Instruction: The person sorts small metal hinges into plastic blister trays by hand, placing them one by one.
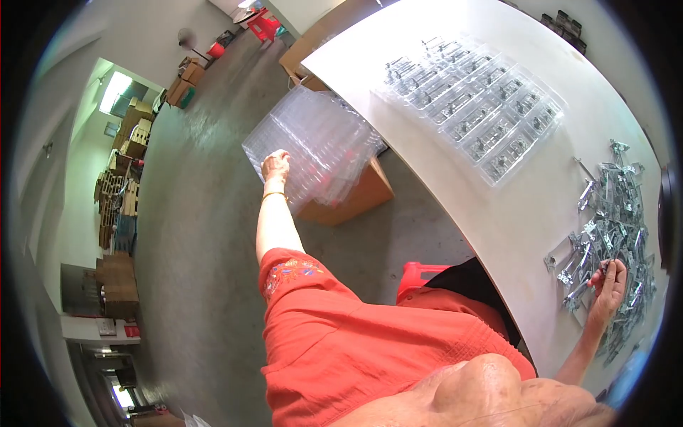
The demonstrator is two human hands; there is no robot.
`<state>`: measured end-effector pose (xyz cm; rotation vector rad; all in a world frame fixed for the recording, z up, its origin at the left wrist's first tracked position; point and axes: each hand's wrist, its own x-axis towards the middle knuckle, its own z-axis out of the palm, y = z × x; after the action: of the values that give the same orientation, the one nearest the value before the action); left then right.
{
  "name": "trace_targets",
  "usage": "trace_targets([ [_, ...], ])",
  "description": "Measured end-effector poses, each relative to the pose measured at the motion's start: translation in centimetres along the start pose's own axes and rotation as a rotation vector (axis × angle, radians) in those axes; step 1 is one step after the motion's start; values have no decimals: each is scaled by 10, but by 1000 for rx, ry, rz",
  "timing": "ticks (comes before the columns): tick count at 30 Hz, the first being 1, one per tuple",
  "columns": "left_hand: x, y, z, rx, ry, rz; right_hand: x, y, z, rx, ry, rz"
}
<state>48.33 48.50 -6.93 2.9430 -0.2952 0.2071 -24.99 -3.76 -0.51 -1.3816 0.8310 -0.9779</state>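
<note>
My left hand (276, 165) reaches out to a stack of clear plastic trays (313, 135), its fingers curled at the near edge of the stack. The trays sit on a cardboard box (359, 196) beside the table. Over at the right, my right hand (610, 285) is closed in a pinch on a small metal fitting, partly hidden by the fingers. Under and around it spreads a loose pile of shiny metal fittings (612, 213). A clear compartment tray (491, 174) lies flat on the table, with metal fittings in its compartments.
The white table (512, 242) curves along the right. A red plastic stool (420, 274) stands by its edge. Stacked cardboard boxes (117, 285) line the left wall, and a standing fan (187, 39) is at the back. Dark items (562, 32) lie beyond the table's far edge.
</note>
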Motion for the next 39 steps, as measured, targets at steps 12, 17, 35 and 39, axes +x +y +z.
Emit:
trace_targets([
  [12, 8, -25, -12, -110, 71, 25, -8, -3, 2, -52, 29, 13],
  [17, 10, -19, -7, -100, 6, 18, 13, 12, -1, -288, -1, 93],
  [35, 17, -27, 33, -23, -4, 88, -11, -52, 66, -859, -33, -252],
  [39, 19, -29, 35, -5, 10, 89, -31, -52, 107, -1068, -170, -322],
])
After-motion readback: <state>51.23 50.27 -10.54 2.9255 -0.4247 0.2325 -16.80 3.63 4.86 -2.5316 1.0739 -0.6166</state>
